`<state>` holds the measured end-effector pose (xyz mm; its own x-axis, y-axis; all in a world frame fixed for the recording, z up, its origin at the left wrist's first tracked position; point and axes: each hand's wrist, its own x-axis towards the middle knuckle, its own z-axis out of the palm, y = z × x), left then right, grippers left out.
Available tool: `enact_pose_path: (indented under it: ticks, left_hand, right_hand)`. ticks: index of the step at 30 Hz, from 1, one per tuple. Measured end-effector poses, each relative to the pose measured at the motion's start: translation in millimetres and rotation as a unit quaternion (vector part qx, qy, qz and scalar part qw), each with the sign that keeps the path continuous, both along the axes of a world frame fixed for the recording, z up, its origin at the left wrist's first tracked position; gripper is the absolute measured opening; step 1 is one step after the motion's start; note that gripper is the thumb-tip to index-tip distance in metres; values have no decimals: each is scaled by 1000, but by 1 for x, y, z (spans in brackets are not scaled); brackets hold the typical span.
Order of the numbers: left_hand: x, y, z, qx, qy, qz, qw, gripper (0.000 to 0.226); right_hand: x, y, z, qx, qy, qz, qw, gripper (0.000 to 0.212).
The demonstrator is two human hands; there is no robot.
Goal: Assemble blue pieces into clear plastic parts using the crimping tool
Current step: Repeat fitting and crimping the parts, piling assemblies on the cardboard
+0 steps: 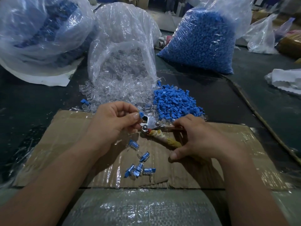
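At frame centre, our left hand (112,123) pinches a blue piece (141,114) at the crimping tool (151,126) head for seating; our right hand (200,141) grips its handles, steadying it.

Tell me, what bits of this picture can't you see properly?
All in the head view:
- Crimping tool: the right hand covers the handle ends.
- Blue piece: the left hand pinches it, its fingers hiding the lower part.
- What sits in the tool's head: glare on the shiny metal makes it unclear.
- Bag at far left: cloudy, wrinkled plastic blurs the blue contents.
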<state>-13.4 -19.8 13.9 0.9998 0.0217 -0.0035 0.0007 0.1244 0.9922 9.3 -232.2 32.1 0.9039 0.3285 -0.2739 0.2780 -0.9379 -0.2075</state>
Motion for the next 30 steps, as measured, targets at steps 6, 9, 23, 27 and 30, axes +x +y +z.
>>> enact_pose_path:
  ticks: [6,9,23,27,30]
  left_hand:
    - [-1,1,-1,2,0,-3,1000,12]
    - [1,4,-2,11,0,9,1000,7]
    - [2,3,-3,11,-48,52,997,6]
    - [3,3,-5,22,-65,69,995,8]
    - [3,4,-4,28,-77,87,993,15]
  right_hand:
    - [-4,6,3,25,-8,-6,1000,62]
    - [-5,13,3,15,-47,-11,999,41]
    - [-7,19,-2,179,-150,-17,972,24]
    - [-8,22,-3,179,-129,2,975,24]
    - [-7,22,-4,162,-117,6,980,27]
